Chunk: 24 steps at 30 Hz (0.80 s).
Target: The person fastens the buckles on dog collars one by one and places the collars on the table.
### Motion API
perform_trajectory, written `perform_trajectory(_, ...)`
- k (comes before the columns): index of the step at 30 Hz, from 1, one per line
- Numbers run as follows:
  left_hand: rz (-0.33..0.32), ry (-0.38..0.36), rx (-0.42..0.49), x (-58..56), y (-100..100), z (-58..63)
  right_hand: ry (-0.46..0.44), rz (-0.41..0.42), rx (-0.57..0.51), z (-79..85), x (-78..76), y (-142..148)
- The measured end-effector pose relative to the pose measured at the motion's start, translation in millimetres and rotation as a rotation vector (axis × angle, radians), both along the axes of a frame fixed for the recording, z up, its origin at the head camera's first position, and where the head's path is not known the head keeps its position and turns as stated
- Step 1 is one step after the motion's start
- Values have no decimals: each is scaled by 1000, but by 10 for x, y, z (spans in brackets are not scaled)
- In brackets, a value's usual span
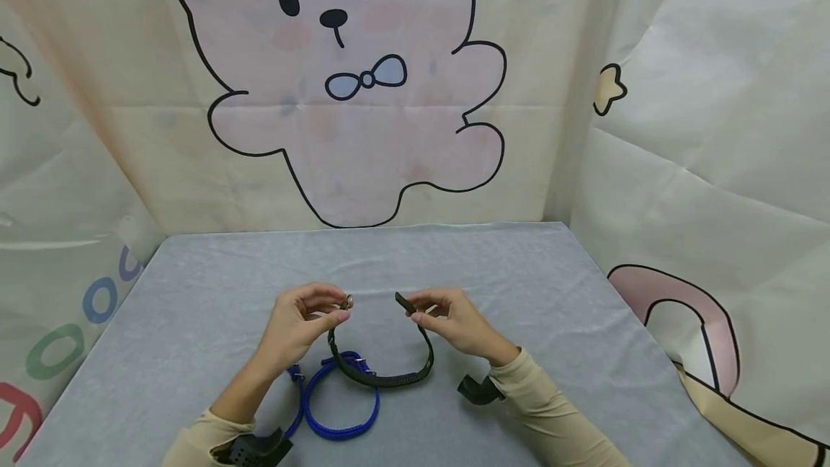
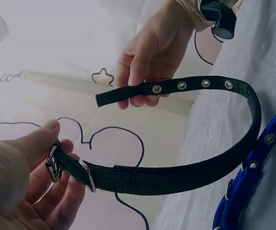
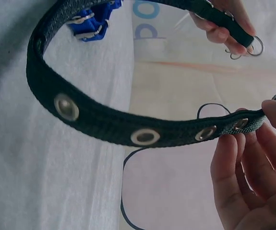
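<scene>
A dark green pet collar [image 1: 392,381] hangs in a U above the table, held at both ends. My left hand [image 1: 301,324] pinches the end with the metal buckle [image 2: 54,165]; a metal keeper loop [image 2: 87,176] sits beside it. Between thumb and fingers, my right hand [image 1: 457,319] grips the other end, near its tip [image 2: 108,98]. Metal eyelets [image 3: 145,137] run along that half of the strap. Behind and below the green collar, a blue collar [image 1: 340,433] lies looped on the table, partly hidden by the green strap.
More blue strap [image 1: 295,420] lies left of the blue loop, partly behind my left wrist. A light grey cloth [image 1: 519,272] covers the table. Printed curtains [image 1: 532,157] stand behind it and at both sides. A black wrist device [image 1: 480,390] sits at my right cuff.
</scene>
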<state>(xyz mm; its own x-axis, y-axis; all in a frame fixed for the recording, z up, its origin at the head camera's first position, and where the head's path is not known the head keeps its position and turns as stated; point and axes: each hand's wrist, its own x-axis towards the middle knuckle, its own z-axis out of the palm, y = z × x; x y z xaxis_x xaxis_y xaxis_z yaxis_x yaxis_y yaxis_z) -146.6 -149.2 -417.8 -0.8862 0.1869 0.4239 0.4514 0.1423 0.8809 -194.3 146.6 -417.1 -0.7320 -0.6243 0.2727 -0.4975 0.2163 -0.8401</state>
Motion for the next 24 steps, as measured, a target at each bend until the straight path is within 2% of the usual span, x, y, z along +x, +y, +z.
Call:
perform_trajectory(16,13,-26,-35,63,162,1,31,29,-27,-33,97,-111)
perform_trajectory(24,-18,-67,-36,86,197,-10,25,59,-1,-34,141,-146)
